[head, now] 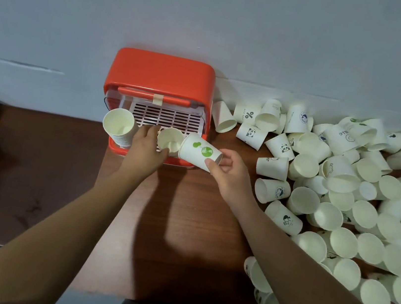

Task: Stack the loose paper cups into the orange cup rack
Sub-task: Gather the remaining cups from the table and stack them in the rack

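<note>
At centre frame, against the front of the orange rack (161, 73), our left hand (147, 144) curls round a plain cup (170, 139) whose mouth faces us, steadying it. Just to its right, our right hand (228, 169) pinches a green-printed cup (200, 151) that lies sideways and touches the plain one. To nest them well, we should line both cups up on one axis, lead with the base, and slide gently so no rim crumples. A stack (117, 124) stands at the rack's left. Many loose cups (343, 199) cover the right side of the table (183, 227).
</note>
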Available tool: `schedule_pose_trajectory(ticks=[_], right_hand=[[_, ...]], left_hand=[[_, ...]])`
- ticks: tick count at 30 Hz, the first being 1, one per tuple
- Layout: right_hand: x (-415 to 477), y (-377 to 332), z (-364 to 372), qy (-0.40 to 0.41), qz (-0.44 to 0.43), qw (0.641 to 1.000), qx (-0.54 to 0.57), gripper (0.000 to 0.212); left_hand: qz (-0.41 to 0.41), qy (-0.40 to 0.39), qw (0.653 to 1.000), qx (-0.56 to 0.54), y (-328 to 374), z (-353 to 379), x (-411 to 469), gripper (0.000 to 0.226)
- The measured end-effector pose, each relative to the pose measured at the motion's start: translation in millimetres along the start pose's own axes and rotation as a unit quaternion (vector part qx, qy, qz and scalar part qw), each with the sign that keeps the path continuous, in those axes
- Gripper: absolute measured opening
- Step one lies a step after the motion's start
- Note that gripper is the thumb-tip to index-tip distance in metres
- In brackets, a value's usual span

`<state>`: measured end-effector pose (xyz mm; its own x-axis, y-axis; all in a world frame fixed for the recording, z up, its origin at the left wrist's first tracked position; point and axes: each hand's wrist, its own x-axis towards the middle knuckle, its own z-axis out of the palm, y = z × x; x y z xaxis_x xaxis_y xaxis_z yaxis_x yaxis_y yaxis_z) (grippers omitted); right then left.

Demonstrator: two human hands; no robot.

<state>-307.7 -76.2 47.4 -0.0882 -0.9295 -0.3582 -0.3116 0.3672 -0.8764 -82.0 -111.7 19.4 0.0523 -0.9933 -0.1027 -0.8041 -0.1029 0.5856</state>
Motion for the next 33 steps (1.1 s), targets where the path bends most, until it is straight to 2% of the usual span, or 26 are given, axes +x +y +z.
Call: schedule_pose_trajectory(ticks=[2,3,4,6,7,9,14,16,20,22,24,28,33], right_hand=[[3,-7,6,-0.010,-0.012,1.000,0.027,0.045],[5,-10,10,-0.018,-0.016,0.999,0.041,0.043],[7,-12,13,-0.024,-0.017,0.998,0.054,0.041],[9,-18,20,-0.037,-0.015,0.996,0.079,0.041],[10,-22,23,-0.045,-0.016,0.996,0.080,0.041],[11,-29,28,-0.064,-0.025,0.996,0.063,0.041],[20,-46,38,-0.118,-0.068,0.990,-0.034,0.042],[28,-55,42,-0.120,-0.078,0.989,-0.037,0.047],[37,-74,47,-0.100,-0.123,0.984,-0.080,0.050],[40,-77,51,-0.113,-0.128,0.982,-0.081,0.050],[41,-77,56,-0.127,-0.125,0.981,-0.074,0.051],[47,-67,67,-0.116,-0.139,0.980,-0.081,0.045],[52,-51,76,-0.080,-0.131,0.987,-0.056,0.039]], left_hand=[[-0.004,0.015,0.999,-0.047,6,-7,-10,0.039],[-0.034,-0.009,0.993,-0.109,10,-12,-15,0.035],[-0.078,-0.048,0.975,-0.202,15,-16,-20,0.035],[-0.140,-0.114,0.895,-0.409,20,-22,-25,0.042],[-0.142,-0.127,0.861,-0.472,18,-23,-25,0.047],[-0.126,-0.123,0.836,-0.520,15,-26,-25,0.053],[-0.122,-0.053,0.836,-0.532,10,-33,-20,0.050],[-0.118,-0.038,0.841,-0.527,8,-35,-19,0.047],[-0.086,-0.002,0.898,-0.431,0,-38,-16,0.044],[-0.048,-0.005,0.933,-0.357,-8,-38,-14,0.047],[-0.024,-0.008,0.953,-0.302,-12,-35,-11,0.051],[-0.023,0.001,0.964,-0.265,-14,-31,-5,0.057],[-0.001,-0.036,0.966,-0.256,-20,-25,2,0.065]])
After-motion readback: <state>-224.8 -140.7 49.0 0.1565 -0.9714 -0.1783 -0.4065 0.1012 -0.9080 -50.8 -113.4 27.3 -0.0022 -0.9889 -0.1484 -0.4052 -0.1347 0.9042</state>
